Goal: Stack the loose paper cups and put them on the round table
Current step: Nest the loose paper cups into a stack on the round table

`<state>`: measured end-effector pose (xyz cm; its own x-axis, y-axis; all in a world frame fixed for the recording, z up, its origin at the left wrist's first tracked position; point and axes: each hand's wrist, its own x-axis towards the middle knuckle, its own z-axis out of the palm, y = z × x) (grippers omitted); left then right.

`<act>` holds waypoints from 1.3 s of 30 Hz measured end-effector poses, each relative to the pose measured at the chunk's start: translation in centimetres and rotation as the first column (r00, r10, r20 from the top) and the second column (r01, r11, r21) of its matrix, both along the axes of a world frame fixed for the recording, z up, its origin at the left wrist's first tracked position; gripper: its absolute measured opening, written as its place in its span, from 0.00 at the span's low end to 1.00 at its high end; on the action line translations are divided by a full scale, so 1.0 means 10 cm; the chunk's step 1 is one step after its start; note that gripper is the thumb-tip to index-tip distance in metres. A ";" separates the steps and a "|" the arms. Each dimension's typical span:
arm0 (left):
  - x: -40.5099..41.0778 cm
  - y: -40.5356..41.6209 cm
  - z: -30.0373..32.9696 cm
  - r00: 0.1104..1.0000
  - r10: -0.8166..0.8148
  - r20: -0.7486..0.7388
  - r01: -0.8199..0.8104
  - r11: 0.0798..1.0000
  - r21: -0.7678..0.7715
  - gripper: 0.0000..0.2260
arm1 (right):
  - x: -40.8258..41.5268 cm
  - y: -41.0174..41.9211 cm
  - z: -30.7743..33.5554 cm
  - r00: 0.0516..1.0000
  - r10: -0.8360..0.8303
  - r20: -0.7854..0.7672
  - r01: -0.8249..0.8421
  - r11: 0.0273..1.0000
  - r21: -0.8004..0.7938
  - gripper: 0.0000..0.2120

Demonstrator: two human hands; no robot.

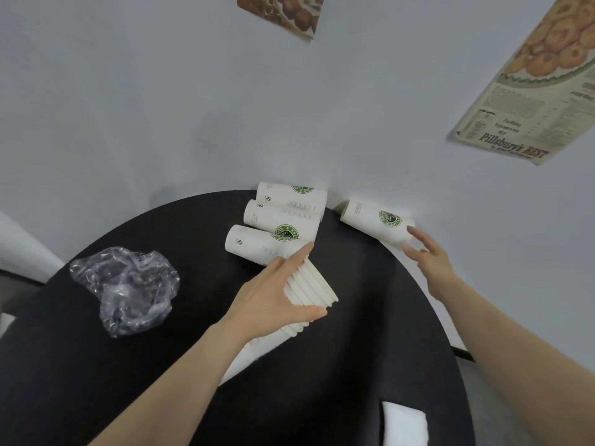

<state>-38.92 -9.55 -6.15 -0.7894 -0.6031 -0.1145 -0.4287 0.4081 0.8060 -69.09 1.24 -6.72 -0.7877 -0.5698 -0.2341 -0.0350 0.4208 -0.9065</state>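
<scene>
The left hand (273, 294) grips a stack of nested cups (310, 289), thumb under, fingers over the rims, above the black round bench (354, 349). The right hand (428, 255) is spread, its fingertips touching the base of one lying cup (375, 220) at the wall. Three more loose cups (283, 217) lie just beyond the left hand. A crumpled plastic bag (125, 288) lies to the left.

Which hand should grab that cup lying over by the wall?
The right hand. Its open fingers are already at the lone cup beside the wall, while the left hand is busy gripping the stack of cups.
</scene>
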 end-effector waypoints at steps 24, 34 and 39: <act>0.04 -0.14 -0.08 0.999 0.025 -0.036 -0.023 0.998 0.060 0.43 | -0.24 -0.46 -0.37 0.973 -0.083 0.214 0.072 0.996 0.061 0.21; 0.32 -0.03 -0.03 1.000 -0.004 -0.029 0.005 1.000 0.023 0.44 | 0.32 0.09 -0.01 0.980 -0.092 0.178 0.129 0.969 -0.211 0.24; 0.51 0.14 -0.03 0.999 0.028 -0.029 -0.026 0.998 0.054 0.44 | 0.74 0.42 0.21 0.980 -0.021 0.198 0.080 0.952 -0.294 0.24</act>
